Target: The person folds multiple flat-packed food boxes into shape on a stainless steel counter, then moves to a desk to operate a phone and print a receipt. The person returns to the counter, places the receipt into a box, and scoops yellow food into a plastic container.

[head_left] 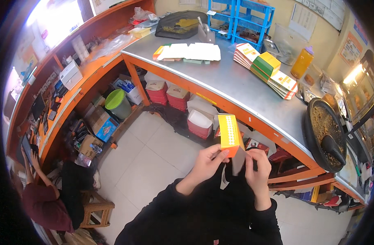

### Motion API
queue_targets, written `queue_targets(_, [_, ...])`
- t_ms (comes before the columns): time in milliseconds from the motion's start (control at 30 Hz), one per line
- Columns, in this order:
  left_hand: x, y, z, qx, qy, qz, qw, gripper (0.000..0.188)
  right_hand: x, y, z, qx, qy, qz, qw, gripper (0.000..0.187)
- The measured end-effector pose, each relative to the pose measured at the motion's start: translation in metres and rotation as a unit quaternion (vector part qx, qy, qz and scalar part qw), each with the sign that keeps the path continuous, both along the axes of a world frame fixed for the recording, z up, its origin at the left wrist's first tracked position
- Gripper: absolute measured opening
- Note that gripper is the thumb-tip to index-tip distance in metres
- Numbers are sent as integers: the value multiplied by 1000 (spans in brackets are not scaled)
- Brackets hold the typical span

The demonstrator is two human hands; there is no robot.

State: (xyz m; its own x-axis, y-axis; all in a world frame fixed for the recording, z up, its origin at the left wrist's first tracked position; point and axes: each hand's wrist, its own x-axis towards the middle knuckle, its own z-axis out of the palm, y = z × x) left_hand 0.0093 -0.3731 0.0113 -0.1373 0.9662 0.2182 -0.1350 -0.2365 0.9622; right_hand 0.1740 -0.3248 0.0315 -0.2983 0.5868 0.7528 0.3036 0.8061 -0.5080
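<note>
A yellow and orange paper food box [230, 130], partly folded with flaps hanging loose, is held up in front of my chest, short of the counter's front edge. My left hand [208, 163] grips its lower left side between thumb and fingers. On the other side, my right hand [258, 166] pinches a grey-white flap at the box's lower right. On the steel counter [236, 85] lie flat white cartons [189, 52] in stacks. Farther right, a green and yellow box [266, 64] rests among fanned, printed cartons [284, 83].
A dark mortar [313, 139] with a pestle [333, 149] stands at the counter's right end, near a yellow squeeze bottle [302, 63]. Blue tiered baskets [252, 20] stand behind. At left, a seated person [48, 204] holds a tablet. A green-lidded bin [115, 102] stands below.
</note>
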Motion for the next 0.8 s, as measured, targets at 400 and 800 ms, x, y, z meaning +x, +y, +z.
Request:
queue_targets(400, [11, -12, 12, 108, 163, 113, 974, 23, -23, -11, 7, 42, 63, -16, 997, 15])
queue_targets(800, [10, -7, 12, 173, 194, 110, 959, 24, -17, -13, 19, 39, -56, 2, 998, 19])
